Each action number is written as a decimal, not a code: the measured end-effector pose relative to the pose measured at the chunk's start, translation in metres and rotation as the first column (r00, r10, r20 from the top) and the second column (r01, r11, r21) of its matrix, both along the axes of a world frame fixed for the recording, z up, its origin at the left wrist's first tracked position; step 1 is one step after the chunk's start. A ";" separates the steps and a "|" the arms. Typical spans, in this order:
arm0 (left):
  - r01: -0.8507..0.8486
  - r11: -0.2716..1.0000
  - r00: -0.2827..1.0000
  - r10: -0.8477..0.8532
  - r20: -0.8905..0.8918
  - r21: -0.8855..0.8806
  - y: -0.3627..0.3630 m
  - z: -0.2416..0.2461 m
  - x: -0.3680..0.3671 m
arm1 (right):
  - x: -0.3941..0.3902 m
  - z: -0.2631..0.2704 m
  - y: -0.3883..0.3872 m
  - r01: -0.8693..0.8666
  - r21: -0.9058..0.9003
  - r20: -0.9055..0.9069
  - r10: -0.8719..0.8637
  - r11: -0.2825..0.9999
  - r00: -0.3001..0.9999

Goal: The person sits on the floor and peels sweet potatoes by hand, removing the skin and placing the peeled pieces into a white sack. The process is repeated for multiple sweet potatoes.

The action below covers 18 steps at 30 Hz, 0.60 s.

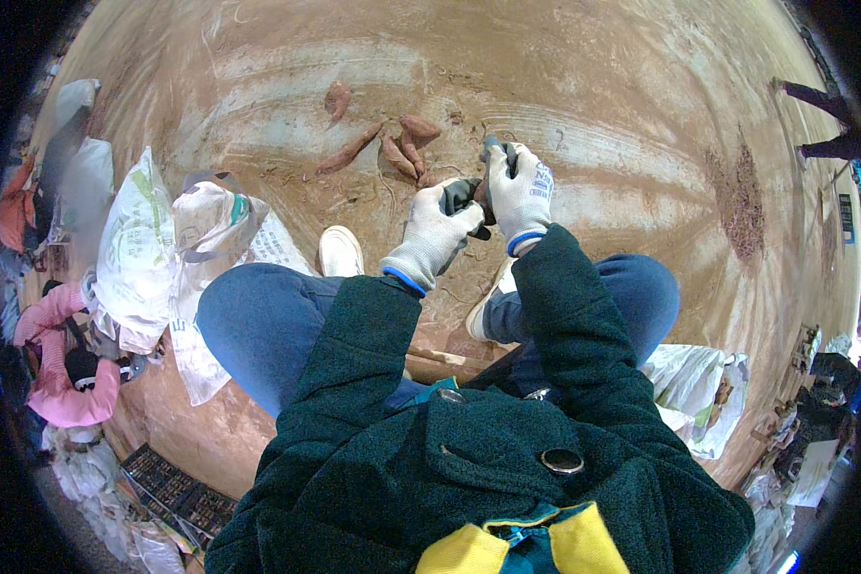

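My left hand [434, 228], in a white knit glove with a dark coated palm, is closed around a reddish sweet potato [481, 192], mostly hidden by the gloves. Against its right side is my right hand [522, 188], gloved alike, with fingers curled on the same root. Just beyond on the soil-covered floor lies a loose cluster of sweet potatoes. A long one [349, 149] points left, a stubby one [420, 128] is at the top, and another [400, 156] lies lower. A separate sweet potato [339, 100] rests farther off.
White woven sacks [140, 251] stand at my left, beside a crouching person in pink [72, 359]. An open sack [717, 402] with roots lies at my right. Scraps form a heap [742, 204] farther right, near another person's legs [825, 125]. A dark crate [179, 491] sits behind left.
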<state>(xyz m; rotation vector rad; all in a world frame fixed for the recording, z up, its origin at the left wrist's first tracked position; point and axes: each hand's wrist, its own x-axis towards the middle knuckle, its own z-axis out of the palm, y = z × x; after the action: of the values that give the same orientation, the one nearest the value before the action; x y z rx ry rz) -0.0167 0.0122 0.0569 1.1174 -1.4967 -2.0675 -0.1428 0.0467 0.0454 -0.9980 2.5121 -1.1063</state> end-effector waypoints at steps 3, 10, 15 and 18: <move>-0.160 0.968 0.970 0.191 -0.154 0.194 0.000 -0.013 -0.002 | -0.003 -0.004 0.000 -0.018 0.005 0.157 0.017 1.000 0.987; -0.065 0.941 0.923 0.183 -0.338 0.331 -0.009 -0.029 -0.001 | -0.013 -0.008 -0.003 0.131 -0.247 0.452 -0.005 0.960 0.892; -0.014 0.933 0.933 0.141 -0.330 0.360 -0.010 -0.018 -0.002 | -0.010 -0.003 -0.003 0.232 -0.366 0.676 0.086 0.901 0.732; 0.038 0.939 0.929 0.093 -0.358 0.342 -0.009 -0.011 0.000 | -0.008 -0.004 -0.003 0.241 -0.360 0.676 0.074 0.901 0.733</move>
<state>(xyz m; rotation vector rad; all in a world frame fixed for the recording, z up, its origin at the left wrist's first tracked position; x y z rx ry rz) -0.0167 0.0036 0.0455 0.7850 -0.9576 -2.4155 -0.1513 0.0436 0.0417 -0.4089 1.7562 -1.7225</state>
